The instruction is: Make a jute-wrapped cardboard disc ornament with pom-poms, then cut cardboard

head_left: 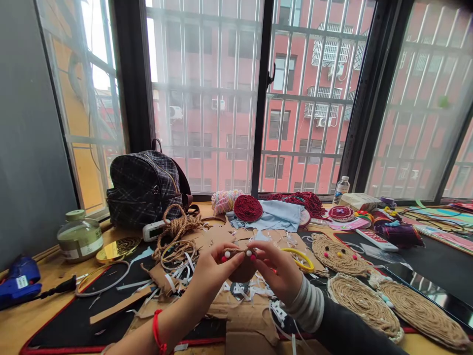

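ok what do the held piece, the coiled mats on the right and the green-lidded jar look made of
Held piece: apparently plant-fibre cord, matte brown, with twisted strands; its little balls are too small to tell. Coiled mats: likely jute or similar, dull and rough, wound in visible cord rings. Jar: glossy glass or clear plastic, judging by its see-through, shiny look.

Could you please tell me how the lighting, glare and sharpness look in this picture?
Head view: daylight enters through the windows, with sky blown out at left; pale glare crosses the glossy black panel; window frames lean towards the edges, suggesting wide-angle distortion; the left hand and right hand look sharp, while the blue tool looks softer.
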`<move>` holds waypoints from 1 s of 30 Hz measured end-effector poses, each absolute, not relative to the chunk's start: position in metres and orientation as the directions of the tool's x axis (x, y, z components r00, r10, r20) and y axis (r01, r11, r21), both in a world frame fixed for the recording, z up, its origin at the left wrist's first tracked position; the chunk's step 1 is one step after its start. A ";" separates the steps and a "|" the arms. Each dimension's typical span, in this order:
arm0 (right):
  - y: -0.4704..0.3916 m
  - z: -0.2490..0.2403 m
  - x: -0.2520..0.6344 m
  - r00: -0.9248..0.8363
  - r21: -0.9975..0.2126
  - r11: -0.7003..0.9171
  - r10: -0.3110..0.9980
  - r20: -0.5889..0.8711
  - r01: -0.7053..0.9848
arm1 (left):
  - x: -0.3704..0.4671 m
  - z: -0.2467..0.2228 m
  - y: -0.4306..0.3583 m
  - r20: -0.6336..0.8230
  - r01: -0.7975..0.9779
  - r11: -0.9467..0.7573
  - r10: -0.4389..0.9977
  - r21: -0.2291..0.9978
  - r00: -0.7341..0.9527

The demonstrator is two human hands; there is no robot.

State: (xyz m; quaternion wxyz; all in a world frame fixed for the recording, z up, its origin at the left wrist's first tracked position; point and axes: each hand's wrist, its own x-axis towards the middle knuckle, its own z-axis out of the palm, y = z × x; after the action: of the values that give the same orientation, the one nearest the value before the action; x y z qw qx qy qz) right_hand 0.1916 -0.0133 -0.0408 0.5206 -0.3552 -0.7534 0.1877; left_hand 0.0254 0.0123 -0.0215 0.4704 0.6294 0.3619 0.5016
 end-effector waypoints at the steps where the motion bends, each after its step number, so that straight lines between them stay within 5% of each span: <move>1: -0.013 -0.041 0.192 -0.210 -0.649 0.679 0.729 0.651 0.343 | 0.026 -0.022 0.012 0.295 -0.013 -0.301 0.926 0.954 0.234; 13: -0.016 -0.037 0.188 -0.244 -0.654 0.665 0.744 0.622 0.360 | 0.026 -0.019 0.010 0.234 -0.058 -0.227 0.942 0.972 0.242; 24: -0.015 -0.041 0.191 -0.277 -0.764 0.616 0.781 0.560 0.191 | 0.027 -0.017 0.005 0.259 -0.035 -0.257 0.947 0.966 0.188; 30: -0.011 -0.040 0.189 -0.195 -0.729 0.613 0.790 0.582 0.306 | 0.028 -0.017 0.003 0.259 0.024 -0.266 0.953 0.964 0.159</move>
State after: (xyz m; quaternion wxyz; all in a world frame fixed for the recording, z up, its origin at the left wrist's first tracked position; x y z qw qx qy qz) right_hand 0.1892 -0.0113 -0.0402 0.5140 -0.3719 -0.7362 0.2355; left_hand 0.0283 0.0033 -0.0171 0.4551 0.6104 0.3999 0.5104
